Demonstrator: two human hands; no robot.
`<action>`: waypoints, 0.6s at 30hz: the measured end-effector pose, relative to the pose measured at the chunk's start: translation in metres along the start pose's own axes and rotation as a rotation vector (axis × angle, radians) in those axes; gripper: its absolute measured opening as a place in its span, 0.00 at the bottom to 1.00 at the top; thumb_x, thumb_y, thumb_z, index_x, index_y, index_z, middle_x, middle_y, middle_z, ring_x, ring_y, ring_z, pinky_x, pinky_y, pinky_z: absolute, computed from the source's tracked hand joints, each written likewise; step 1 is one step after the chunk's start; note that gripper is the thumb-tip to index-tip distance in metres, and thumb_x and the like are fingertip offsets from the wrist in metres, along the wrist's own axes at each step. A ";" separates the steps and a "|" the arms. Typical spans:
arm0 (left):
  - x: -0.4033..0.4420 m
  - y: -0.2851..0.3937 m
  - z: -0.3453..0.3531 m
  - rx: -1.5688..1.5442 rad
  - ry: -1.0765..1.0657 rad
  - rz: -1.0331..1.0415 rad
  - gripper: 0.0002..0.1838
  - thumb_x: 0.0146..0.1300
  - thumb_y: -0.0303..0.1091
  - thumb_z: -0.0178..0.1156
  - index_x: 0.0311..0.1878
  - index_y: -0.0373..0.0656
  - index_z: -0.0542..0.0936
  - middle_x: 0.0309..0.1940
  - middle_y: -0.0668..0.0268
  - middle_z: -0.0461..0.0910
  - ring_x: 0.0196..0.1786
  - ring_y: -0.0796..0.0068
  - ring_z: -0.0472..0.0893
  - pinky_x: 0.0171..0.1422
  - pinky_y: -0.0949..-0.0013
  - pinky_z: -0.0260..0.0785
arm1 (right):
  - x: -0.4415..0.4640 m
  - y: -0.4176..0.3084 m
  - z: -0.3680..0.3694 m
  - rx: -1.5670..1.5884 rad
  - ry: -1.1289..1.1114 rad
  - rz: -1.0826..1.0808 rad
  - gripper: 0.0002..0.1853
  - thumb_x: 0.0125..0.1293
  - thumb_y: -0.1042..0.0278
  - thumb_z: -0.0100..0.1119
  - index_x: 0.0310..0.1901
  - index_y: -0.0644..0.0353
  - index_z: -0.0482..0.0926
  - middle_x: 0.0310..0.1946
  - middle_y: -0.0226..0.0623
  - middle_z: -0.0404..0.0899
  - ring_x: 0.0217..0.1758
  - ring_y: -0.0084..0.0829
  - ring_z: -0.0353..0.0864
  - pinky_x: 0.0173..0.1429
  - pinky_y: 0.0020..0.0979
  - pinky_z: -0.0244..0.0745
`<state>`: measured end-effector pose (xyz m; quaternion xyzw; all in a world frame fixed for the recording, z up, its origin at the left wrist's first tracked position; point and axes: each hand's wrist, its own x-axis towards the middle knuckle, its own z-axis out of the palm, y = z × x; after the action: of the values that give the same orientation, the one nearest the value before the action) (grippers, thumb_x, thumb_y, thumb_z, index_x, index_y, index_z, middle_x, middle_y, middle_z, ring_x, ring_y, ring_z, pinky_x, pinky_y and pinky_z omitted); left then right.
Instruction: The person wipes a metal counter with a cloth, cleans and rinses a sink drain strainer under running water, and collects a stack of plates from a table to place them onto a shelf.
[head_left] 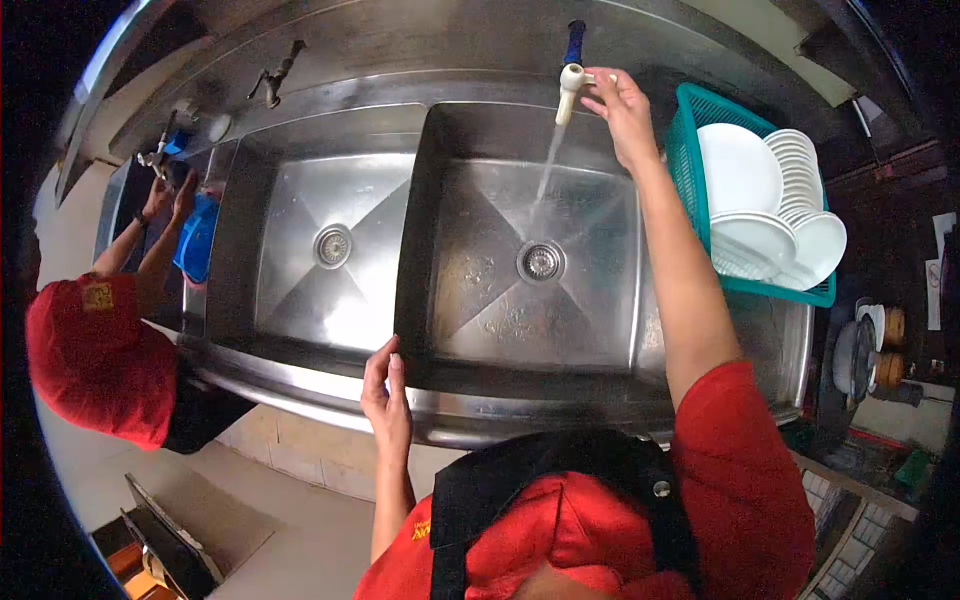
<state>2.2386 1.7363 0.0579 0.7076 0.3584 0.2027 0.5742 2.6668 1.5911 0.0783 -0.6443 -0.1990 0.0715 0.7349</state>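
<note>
holding a running white tap [567, 92]

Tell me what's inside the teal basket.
Overlapping white dishes, some seen edge-on in a row, sit inside the teal basket. They hide most of its floor; anything beneath them can't be seen.

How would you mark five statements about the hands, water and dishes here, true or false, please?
1. The right hand is at the white tap. True.
2. The left hand holds a sponge. False: it is empty, by the sink's front edge.
3. Water runs into the right-hand basin. True.
4. The green basket stands empty. False: it holds white dishes.
5. A co-worker in red is at the far left. True.
</note>
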 end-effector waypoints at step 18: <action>-0.035 -0.030 0.001 0.116 0.038 0.190 0.15 0.67 0.32 0.50 0.55 0.38 0.73 0.45 0.61 0.79 0.45 0.75 0.75 0.53 0.72 0.65 | 0.002 -0.010 0.018 -0.069 0.188 0.148 0.25 0.67 0.52 0.49 0.59 0.58 0.61 0.54 0.39 0.68 0.55 0.34 0.70 0.54 0.38 0.70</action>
<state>2.2082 1.7123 0.0331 0.7665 0.3116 0.2487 0.5036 2.6603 1.6068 0.0904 -0.6861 -0.0832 0.0580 0.7204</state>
